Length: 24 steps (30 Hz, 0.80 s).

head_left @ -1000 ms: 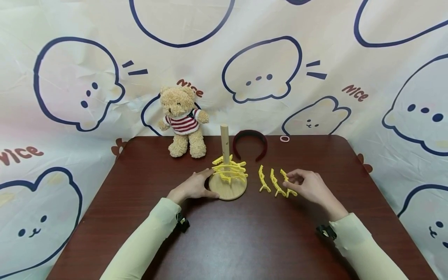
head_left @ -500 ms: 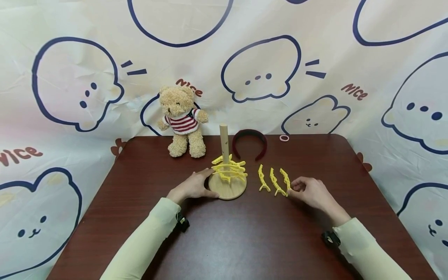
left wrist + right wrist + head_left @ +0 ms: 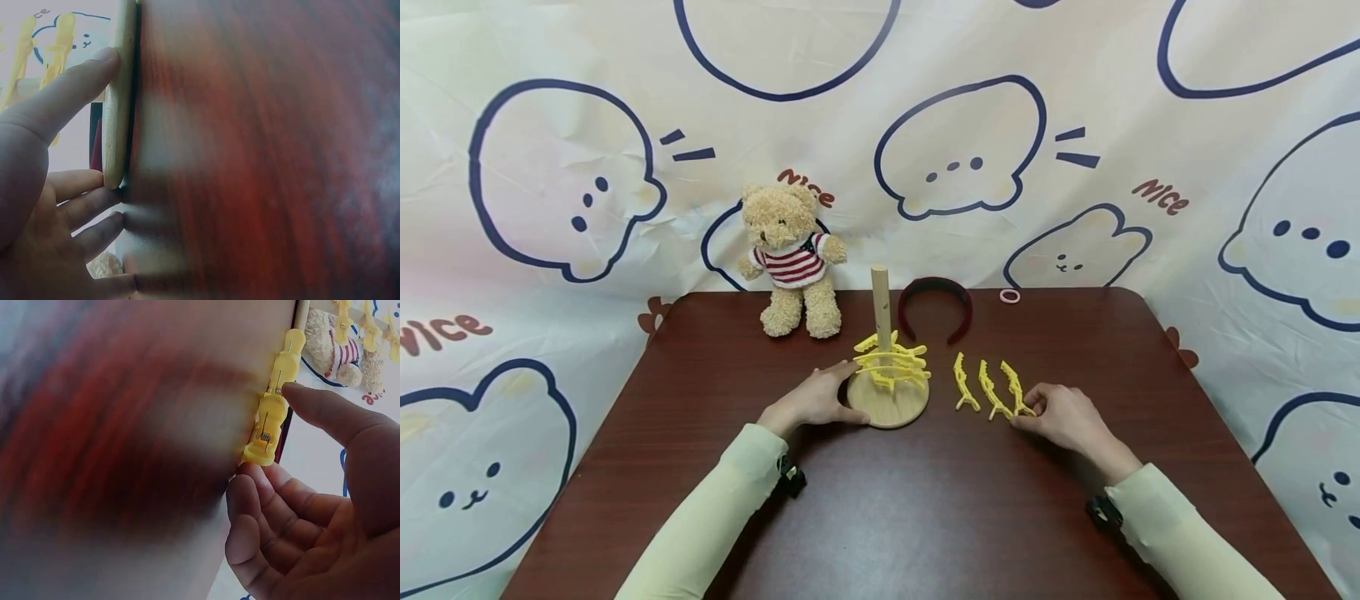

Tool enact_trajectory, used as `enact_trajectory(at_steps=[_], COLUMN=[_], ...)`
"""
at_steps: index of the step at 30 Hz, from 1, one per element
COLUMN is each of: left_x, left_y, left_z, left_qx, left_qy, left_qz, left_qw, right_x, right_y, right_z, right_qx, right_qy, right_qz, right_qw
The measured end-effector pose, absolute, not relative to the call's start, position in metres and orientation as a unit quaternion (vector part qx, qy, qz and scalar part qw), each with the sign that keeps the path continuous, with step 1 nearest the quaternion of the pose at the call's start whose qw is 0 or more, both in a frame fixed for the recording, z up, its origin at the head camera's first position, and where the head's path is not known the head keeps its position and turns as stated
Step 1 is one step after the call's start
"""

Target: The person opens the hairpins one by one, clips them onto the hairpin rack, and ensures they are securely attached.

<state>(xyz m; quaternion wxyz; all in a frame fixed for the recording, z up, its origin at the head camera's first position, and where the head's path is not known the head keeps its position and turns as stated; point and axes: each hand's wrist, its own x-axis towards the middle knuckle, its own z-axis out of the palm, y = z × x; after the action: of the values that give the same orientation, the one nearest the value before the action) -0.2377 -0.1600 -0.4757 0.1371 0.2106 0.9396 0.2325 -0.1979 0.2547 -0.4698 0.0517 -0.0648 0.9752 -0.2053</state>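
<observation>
Several yellow alligator hair clips stick out around the post of a round wooden stand. With thumb and fingers round the base's rim, my left hand holds the stand from the left; the left wrist view shows the thumb on the base edge. To the right of the stand, three loose clips lie side by side. My right hand pinches the forked near end of the rightmost clip between thumb and forefinger. Close up in the right wrist view, yellow clips overlap, their small springs showing.
A teddy bear in a striped shirt is at the back left. Behind the stand lies a dark red headband, and a small pink ring is near the table's back edge. A printed cloth hangs behind the brown table.
My right hand drew back a little to the right and downward from the rightmost clip, then closed its fingertips on the clip's forked end. My left hand and the stand stay put.
</observation>
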Motion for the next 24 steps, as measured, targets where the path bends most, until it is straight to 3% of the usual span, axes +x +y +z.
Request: enact_trajectory(at_steps=[24], left_x=[-0.238], left_y=[-0.160], left_z=[-0.477], left_qx=[0.208], left_qy=[0.940], left_qz=[0.233], left_qw=[0.139], right_x=[-0.209], right_y=[0.263], right_z=[-0.470], right_qx=[-0.033], right_qy=[0.985], right_qz=[-0.158], right_qw=[0.069])
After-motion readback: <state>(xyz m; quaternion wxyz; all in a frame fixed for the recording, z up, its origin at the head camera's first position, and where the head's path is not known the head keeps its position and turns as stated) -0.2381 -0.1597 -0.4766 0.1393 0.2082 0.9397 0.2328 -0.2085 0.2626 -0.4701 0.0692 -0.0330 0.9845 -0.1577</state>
